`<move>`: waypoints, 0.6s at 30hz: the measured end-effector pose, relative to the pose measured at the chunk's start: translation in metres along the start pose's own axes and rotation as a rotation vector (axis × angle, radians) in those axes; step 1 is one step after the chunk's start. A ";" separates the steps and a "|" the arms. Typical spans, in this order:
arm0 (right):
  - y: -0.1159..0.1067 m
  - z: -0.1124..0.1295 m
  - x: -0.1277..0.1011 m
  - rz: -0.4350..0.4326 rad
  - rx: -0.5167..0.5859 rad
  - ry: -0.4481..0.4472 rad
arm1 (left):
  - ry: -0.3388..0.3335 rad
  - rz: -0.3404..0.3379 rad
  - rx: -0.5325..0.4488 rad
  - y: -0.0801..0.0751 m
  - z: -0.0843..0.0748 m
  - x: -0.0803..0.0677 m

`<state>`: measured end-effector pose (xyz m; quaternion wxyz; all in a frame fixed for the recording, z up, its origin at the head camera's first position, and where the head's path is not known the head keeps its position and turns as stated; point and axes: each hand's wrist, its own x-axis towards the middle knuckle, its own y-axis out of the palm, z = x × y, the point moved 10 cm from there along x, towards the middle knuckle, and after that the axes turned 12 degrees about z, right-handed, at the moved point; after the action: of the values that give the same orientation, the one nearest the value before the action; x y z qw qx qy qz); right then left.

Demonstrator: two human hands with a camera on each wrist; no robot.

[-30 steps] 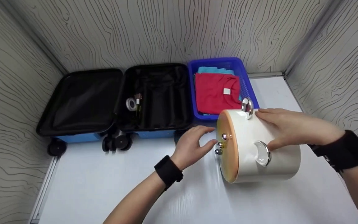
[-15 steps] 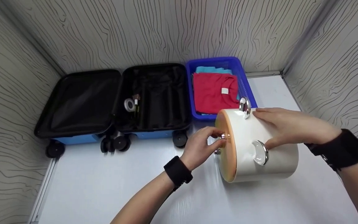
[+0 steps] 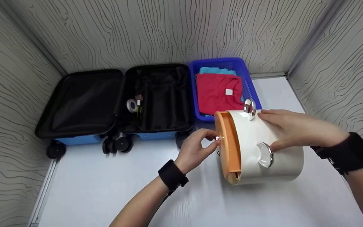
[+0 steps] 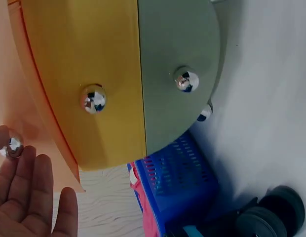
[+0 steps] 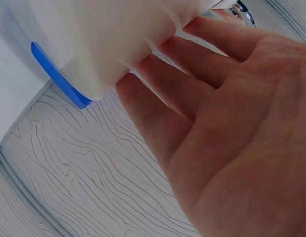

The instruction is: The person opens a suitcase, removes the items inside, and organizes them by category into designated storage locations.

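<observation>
Pinching a small silver knob [image 3: 217,138] between thumb and fingertips, the left hand [image 3: 197,149] holds an orange drawer [image 3: 227,143] slid partly out of a white round box [image 3: 265,146] near the table's [image 3: 106,195] right edge; the right hand [image 3: 295,129] lies on top, fingers straight and pressed together. A blue basket [image 3: 250,85] stands behind.
</observation>
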<state>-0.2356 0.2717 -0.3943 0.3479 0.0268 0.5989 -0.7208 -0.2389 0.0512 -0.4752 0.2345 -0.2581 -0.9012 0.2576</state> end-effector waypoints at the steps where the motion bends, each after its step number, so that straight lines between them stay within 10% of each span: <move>1: 0.000 0.000 0.000 -0.001 -0.001 -0.001 | 0.006 -0.013 0.002 -0.004 0.001 -0.003; 18: 0.000 0.000 0.000 -0.009 0.009 -0.011 | -0.081 -0.090 -0.072 -0.043 0.030 -0.044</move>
<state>-0.2352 0.2714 -0.3941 0.3477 0.0218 0.5940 -0.7251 -0.2370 -0.0166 -0.4855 0.1999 -0.2151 -0.9292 0.2245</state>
